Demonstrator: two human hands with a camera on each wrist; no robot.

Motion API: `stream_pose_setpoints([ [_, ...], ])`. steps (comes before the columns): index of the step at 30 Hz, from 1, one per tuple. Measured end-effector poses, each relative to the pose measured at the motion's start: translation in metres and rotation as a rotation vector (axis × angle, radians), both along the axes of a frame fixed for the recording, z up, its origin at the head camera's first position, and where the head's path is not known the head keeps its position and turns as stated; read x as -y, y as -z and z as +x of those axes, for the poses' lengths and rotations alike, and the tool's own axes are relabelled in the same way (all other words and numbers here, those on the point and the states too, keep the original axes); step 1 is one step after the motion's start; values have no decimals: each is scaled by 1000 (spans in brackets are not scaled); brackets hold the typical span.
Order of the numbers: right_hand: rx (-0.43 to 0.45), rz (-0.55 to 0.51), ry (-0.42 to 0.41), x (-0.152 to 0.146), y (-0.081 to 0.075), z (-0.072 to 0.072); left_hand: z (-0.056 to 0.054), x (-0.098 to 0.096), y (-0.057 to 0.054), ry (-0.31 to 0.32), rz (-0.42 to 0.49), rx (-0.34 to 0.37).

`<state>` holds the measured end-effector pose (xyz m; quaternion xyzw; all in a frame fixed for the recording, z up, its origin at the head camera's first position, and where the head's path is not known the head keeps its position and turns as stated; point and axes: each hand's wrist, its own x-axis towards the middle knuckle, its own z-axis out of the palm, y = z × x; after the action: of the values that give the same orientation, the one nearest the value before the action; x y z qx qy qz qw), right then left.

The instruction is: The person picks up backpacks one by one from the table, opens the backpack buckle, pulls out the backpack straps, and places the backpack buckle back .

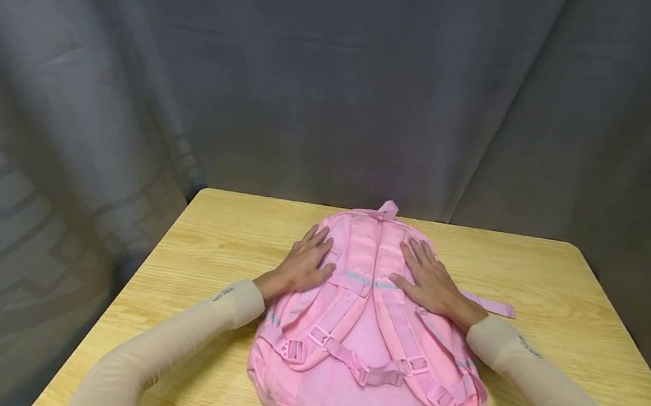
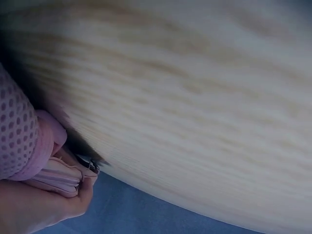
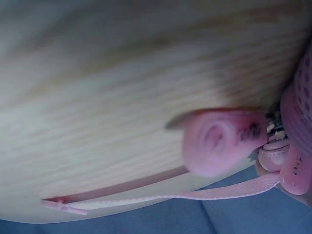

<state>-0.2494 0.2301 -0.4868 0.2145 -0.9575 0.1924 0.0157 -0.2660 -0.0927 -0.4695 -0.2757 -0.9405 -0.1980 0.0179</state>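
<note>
A pink backpack (image 1: 367, 340) lies on the wooden table with its shoulder straps and buckles facing up and its top loop toward the far edge. My left hand (image 1: 306, 260) rests flat on its upper left side, fingers extended. On the upper right side lies my right hand (image 1: 427, 281), fingers straight and spread, thumb toward the middle. In the left wrist view, part of the left hand (image 2: 44, 207) shows beside the bag's edge. The right wrist view has a pink zipper pull (image 3: 214, 141) and a loose strap (image 3: 234, 189) hanging out over the table.
The wooden table (image 1: 209, 237) carries the backpack near its middle and front. A strap end (image 1: 493, 307) sticks out to the right of the bag. Grey curtains (image 1: 336, 98) hang behind the table and along its left side.
</note>
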Motion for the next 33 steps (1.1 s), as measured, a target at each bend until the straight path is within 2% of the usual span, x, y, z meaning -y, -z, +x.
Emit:
stream_pose_setpoints([
  [18,0,18,-15,-2,-2,-7,2,-4,-2,-27,-5,-14],
  [24,39,20,1,-5,-11,-5,-1,-4,-4,-17,8,33],
  [26,50,24,4,-7,-18,-1,-1,-5,-8,-5,26,45],
  [29,28,17,-18,-8,-29,8,2,-8,-19,27,71,24],
  [33,-72,3,-92,-3,-42,28,17,-17,-42,118,98,-49],
])
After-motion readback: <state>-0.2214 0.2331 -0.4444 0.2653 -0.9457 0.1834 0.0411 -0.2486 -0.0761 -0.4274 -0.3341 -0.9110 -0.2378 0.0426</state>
